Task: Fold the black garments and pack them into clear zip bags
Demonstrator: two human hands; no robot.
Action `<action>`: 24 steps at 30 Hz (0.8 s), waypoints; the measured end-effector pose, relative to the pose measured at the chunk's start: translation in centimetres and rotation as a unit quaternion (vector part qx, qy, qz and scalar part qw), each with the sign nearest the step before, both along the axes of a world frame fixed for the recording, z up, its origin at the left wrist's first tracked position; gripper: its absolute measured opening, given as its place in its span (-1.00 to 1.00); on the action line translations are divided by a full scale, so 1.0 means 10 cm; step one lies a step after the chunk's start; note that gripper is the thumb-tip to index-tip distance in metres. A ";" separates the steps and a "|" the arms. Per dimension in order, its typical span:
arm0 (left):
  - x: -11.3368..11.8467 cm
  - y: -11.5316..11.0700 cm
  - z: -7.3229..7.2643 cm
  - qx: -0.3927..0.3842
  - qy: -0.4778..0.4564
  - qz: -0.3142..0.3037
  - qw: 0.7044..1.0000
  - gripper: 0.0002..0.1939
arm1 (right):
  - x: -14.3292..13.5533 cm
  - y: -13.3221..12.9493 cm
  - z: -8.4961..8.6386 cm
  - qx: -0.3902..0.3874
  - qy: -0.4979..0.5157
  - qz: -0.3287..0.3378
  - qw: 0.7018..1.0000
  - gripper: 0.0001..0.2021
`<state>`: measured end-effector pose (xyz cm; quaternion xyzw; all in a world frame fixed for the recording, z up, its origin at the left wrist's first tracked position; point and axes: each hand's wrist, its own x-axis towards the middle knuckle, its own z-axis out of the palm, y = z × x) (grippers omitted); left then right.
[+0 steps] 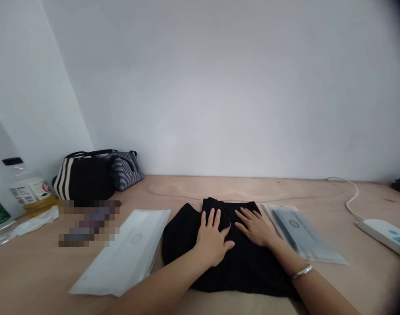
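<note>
A black cloth garment point(246, 273) lies partly folded on the wooden table in front of me; its exact kind is hard to make out. My left hand point(213, 236) presses flat on its left part, over a folded flap, fingers spread. My right hand point(256, 226) rests palm down near the garment's upper right edge, its fingers apart too. To the left lies a flat frosted plastic bag point(124, 253) with a pale round mark. Right of the garment is another frosted bag point(300, 234), with something dark inside it.
A white power strip point(384, 232) with a cable sits at the right. At the back left stand a black bag with white stripes point(85, 179) and a striped pouch point(126, 170). A bottle of yellow liquid point(32, 192) is at far left. The wall point(233, 96) closes off the table's back.
</note>
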<state>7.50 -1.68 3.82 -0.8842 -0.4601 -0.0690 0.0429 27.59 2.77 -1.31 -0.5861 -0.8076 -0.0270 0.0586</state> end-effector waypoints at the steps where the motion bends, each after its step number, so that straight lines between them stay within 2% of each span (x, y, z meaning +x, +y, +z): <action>1: 0.00 0.03 -0.01 0.005 0.000 0.026 1.000 -0.47 | 0.00 0.00 0.00 0.001 0.002 0.001 1.000 -0.41; 3: -0.11 0.06 0.00 0.037 0.002 0.084 0.996 -0.40 | 0.00 -0.01 0.01 0.002 0.005 0.001 1.000 -0.42; 5: -0.34 0.06 0.04 0.072 0.027 0.153 0.985 -0.36 | 0.00 -0.01 0.02 0.001 0.007 0.000 1.000 -0.43; 7: -0.58 0.05 0.10 0.081 0.074 0.226 0.968 -0.34 | 0.01 -0.01 0.04 -0.002 0.005 0.001 1.000 -0.43; 9: -0.76 0.06 0.16 0.086 0.104 0.266 0.954 -0.36 | 0.02 0.00 0.07 -0.010 0.000 0.003 1.000 -0.42; 11: -0.81 0.10 0.19 0.093 0.091 0.244 0.961 -0.40 | 0.04 0.02 0.09 -0.020 -0.003 0.006 1.000 -0.40; 15: -0.68 0.25 0.12 0.078 0.001 0.102 0.992 -0.40 | 0.08 0.06 0.09 -0.026 -0.004 0.014 1.000 -0.39; 17: -0.63 0.34 0.02 0.000 -0.015 0.100 0.995 -0.34 | 0.08 0.06 0.07 -0.025 -0.007 0.014 1.000 -0.39; 20: -0.67 0.47 -0.14 -0.131 -0.005 0.138 0.982 -0.20 | 0.08 0.04 0.05 -0.023 -0.007 0.013 1.000 -0.39; 22: -0.73 0.56 -0.17 -0.161 -0.004 0.142 0.977 -0.15 | 0.08 0.04 0.08 -0.019 -0.011 0.012 1.000 -0.40; 24: -0.80 0.66 -0.11 -0.175 -0.010 0.132 0.976 -0.19 | 0.07 0.05 0.15 -0.012 -0.023 0.011 1.000 -0.43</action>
